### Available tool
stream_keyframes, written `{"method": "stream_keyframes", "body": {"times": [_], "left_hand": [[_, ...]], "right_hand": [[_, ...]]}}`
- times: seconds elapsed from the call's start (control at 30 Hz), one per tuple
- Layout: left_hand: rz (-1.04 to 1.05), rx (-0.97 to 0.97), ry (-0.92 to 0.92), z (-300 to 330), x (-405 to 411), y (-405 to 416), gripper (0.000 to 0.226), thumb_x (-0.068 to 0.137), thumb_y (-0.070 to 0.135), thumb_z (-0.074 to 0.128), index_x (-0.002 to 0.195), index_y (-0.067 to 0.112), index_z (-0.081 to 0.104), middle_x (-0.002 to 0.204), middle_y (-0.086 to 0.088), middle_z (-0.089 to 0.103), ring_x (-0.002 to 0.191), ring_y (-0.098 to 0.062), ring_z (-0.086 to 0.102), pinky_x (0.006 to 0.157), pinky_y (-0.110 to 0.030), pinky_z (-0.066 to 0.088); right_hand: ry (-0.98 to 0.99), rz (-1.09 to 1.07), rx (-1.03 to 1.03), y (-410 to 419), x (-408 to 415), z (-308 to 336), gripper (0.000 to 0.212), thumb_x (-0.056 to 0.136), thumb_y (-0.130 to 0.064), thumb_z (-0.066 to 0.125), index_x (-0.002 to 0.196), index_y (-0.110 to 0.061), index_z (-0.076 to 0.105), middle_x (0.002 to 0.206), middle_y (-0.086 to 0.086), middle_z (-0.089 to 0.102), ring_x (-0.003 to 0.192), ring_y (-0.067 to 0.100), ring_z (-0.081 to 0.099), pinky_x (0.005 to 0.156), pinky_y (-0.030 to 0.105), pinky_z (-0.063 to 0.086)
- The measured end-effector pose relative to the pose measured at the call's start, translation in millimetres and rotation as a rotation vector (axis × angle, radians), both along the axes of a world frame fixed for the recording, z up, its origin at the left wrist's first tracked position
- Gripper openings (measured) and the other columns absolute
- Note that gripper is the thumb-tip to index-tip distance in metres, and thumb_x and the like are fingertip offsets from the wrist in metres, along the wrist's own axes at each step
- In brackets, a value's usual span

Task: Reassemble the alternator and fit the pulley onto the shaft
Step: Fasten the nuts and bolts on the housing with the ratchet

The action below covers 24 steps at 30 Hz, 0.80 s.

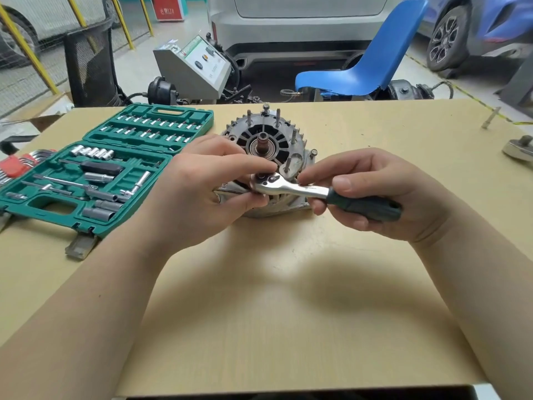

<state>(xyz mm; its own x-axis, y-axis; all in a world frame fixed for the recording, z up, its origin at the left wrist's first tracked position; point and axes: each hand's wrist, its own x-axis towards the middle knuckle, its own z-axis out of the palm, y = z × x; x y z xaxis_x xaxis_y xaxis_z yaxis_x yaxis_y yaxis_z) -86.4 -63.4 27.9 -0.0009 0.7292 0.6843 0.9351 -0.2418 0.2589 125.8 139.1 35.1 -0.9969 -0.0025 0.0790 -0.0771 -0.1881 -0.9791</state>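
My right hand [372,194] grips the ratchet [291,188] handle. My left hand [207,186] pinches its head, just near of the alternator [268,145] on the desk [288,298].

A tan surface [259,298] carries an alternator [271,145] at centre, an open green socket case [95,168] at left with red hex keys [14,166] beside it, and metal parts [519,148] at right.
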Motion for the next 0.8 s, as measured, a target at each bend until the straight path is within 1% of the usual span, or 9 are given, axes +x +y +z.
{"method": "stream_keyframes", "body": {"times": [0.13,0.27,0.33,0.4,0.47,0.57,0.67,0.73,0.8], "left_hand": [[0.034,-0.029,0.023,0.1,0.0,-1.1,0.036,0.084,0.022,0.087,0.118,0.014,0.081,0.103,-0.007,0.072,0.096,-0.025,0.066,0.087,-0.051,0.056],[0.045,-0.018,0.051,-3.1,-2.2,-0.8,0.034,0.086,0.023,0.086,0.118,0.013,0.080,0.102,-0.009,0.071,0.096,-0.031,0.066,0.088,-0.055,0.056],[0.047,-0.005,0.056,-5.3,-3.5,-1.2,0.033,0.087,0.025,0.086,0.117,0.012,0.080,0.101,-0.010,0.070,0.096,-0.033,0.066,0.088,-0.056,0.056],[0.052,0.000,0.058,-6.7,-4.6,-1.5,0.032,0.088,0.028,0.085,0.116,0.013,0.081,0.101,-0.008,0.068,0.096,-0.031,0.065,0.086,-0.052,0.055],[0.049,0.011,0.073,-7.1,-5.3,-0.5,0.032,0.087,0.025,0.086,0.115,0.012,0.081,0.098,-0.005,0.066,0.095,-0.029,0.062,0.084,-0.048,0.055],[0.018,0.053,0.110,-7.7,-4.9,1.7,0.029,0.088,0.021,0.087,0.114,0.008,0.080,0.096,0.003,0.069,0.095,-0.029,0.059,0.086,-0.044,0.054],[0.029,0.096,0.017,-8.8,-2.0,1.1,0.030,0.087,0.020,0.090,0.113,0.009,0.080,0.098,0.014,0.066,0.096,-0.021,0.061,0.086,-0.028,0.050],[0.061,0.099,-0.012,-10.2,1.0,0.6,0.029,0.086,0.021,0.090,0.111,0.011,0.081,0.095,0.013,0.064,0.095,-0.014,0.062,0.086,-0.025,0.048],[0.077,0.079,-0.022,-10.5,2.9,0.3,0.027,0.086,0.023,0.089,0.109,0.013,0.081,0.094,0.010,0.065,0.094,-0.010,0.062,0.086,-0.025,0.047]], "right_hand": [[-0.005,-0.001,0.016,-2.3,-0.1,1.1,0.044,0.087,-0.019,0.075,0.126,0.001,0.068,0.093,0.024,0.069,0.050,0.020,0.055,0.046,0.021,0.043],[-0.022,-0.029,0.034,-4.6,0.7,2.8,0.045,0.083,-0.020,0.079,0.122,0.001,0.070,0.091,0.027,0.070,0.048,0.022,0.050,0.047,0.021,0.043],[-0.027,-0.042,0.044,-5.5,1.0,3.6,0.044,0.083,-0.017,0.079,0.122,0.002,0.070,0.090,0.028,0.070,0.048,0.023,0.049,0.047,0.022,0.043],[-0.031,-0.054,0.061,-7.2,0.9,3.9,0.039,0.084,-0.010,0.074,0.121,0.002,0.071,0.090,0.028,0.070,0.047,0.023,0.049,0.046,0.022,0.043],[-0.032,-0.059,0.071,-9.2,0.6,4.0,0.034,0.086,-0.007,0.069,0.119,0.001,0.072,0.089,0.028,0.071,0.047,0.023,0.050,0.046,0.022,0.043],[-0.037,-0.069,0.072,-10.0,0.6,4.4,0.032,0.086,-0.003,0.068,0.118,0.001,0.073,0.088,0.028,0.070,0.047,0.023,0.050,0.046,0.021,0.043],[-0.049,-0.076,0.082,-8.8,1.0,5.5,0.035,0.086,-0.004,0.069,0.120,0.003,0.071,0.089,0.028,0.070,0.046,0.023,0.050,0.045,0.021,0.043],[-0.048,-0.069,0.080,-8.5,1.2,5.4,0.037,0.086,-0.007,0.069,0.122,0.003,0.070,0.088,0.028,0.070,0.046,0.024,0.050,0.045,0.022,0.044],[-0.048,-0.063,0.080,-8.1,1.2,5.0,0.037,0.087,-0.007,0.068,0.123,0.003,0.069,0.089,0.028,0.069,0.047,0.024,0.050,0.045,0.022,0.044]]}}
